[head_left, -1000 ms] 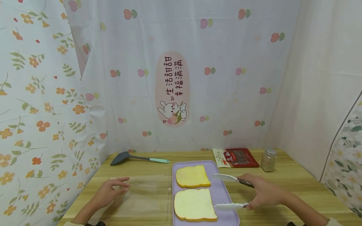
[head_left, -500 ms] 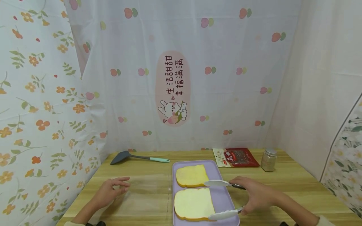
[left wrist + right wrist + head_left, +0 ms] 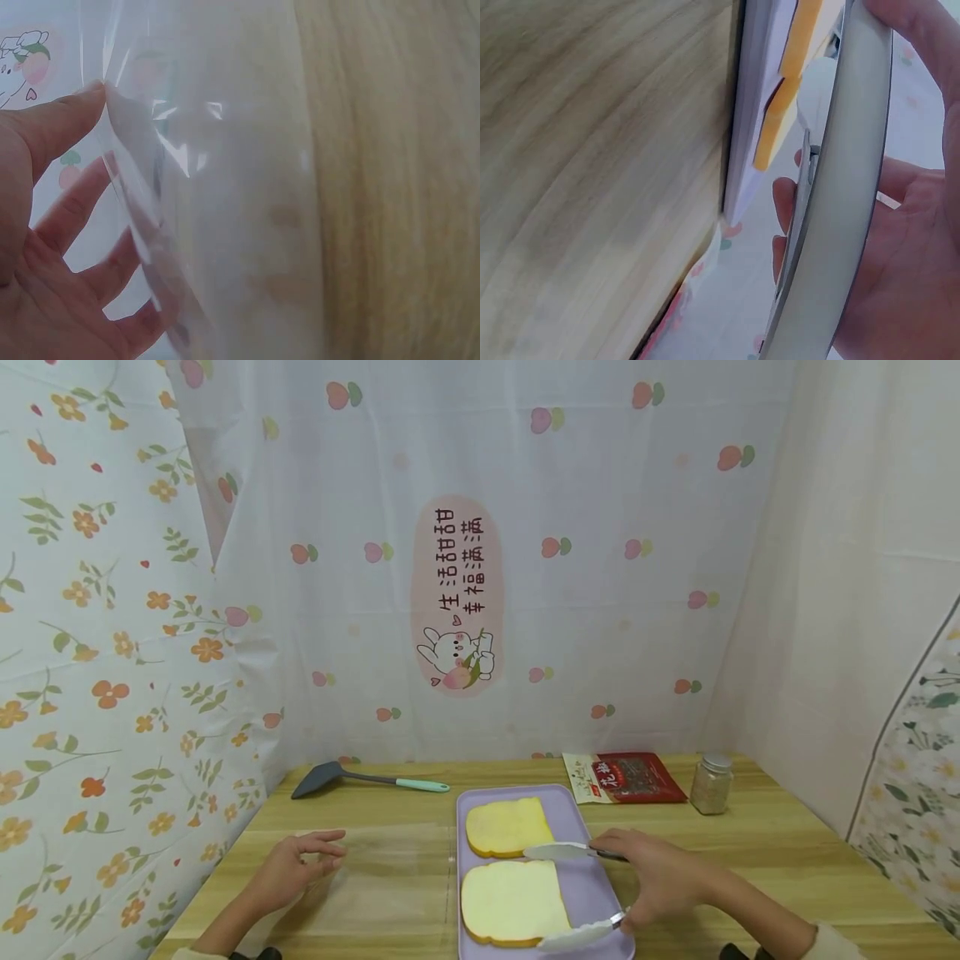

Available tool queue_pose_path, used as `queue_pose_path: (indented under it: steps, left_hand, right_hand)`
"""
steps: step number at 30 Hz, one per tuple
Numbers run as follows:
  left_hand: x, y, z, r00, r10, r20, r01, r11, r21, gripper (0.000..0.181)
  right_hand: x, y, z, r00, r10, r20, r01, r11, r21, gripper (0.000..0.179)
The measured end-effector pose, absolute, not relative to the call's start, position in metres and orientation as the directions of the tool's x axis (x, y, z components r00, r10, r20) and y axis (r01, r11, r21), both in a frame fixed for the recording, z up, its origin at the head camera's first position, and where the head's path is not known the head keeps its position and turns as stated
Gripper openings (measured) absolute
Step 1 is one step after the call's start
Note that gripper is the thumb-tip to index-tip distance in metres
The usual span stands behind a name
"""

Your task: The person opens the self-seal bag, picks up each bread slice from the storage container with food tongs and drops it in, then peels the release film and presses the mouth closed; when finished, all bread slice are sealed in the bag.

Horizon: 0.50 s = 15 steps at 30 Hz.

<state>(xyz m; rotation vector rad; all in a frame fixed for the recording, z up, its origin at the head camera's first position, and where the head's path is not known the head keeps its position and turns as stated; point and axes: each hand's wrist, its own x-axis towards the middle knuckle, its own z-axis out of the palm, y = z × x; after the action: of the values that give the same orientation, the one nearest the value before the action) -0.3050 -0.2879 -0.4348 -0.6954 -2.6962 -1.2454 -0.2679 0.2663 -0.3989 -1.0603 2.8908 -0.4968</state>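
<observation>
- Clearly, the tongs (image 3: 561, 851) have white, scalloped, spoon-like ends, bright metal necks and dark handle parts; close up, one arm looks smooth and cream-coloured with a thin dark edge.
- Their tips point left, away from the right hand (image 3: 663, 875), with the long axis running roughly crosswise over the table (image 3: 322, 814) and the nearer arm slanting towards the table's front.
- They hang over the right side of the lavender tray (image 3: 588, 881), arms spread wide; one tip overlaps the near corner of the far yellow bread slice (image 3: 504, 827), the other the near right corner of the paler bread slice (image 3: 512, 902). Whether either tip touches, I cannot tell.
- The right hand holds the tongs, thumb on one arm and fingers on the other, well apart.
- Both slices lie flat, one beyond the other, with orange-brown crusts.
- Left of the tray, the left hand (image 3: 292, 870) has thumb and fingers spread, tips at the edge of clear plastic film (image 3: 232, 225); I cannot tell if they pinch it.
</observation>
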Motion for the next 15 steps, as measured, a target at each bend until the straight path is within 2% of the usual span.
queue_pose_path:
  steps: [7, 15]
  left_hand:
    - [-0.305, -0.287, -0.433, -0.894, 0.363, 0.264, 0.435, 0.561, 0.705, 0.018]
    - [-0.306, -0.285, -0.432, -0.898, 0.349, 0.267, 0.431, 0.577, 0.694, 0.017]
  right_hand:
    - [-0.274, 0.257, -0.396, -0.774, -0.631, 0.059, -0.619, 0.733, -0.281, 0.097]
    - [-0.276, 0.254, -0.390, -0.751, -0.658, 0.061, -0.650, 0.719, -0.245, 0.096]
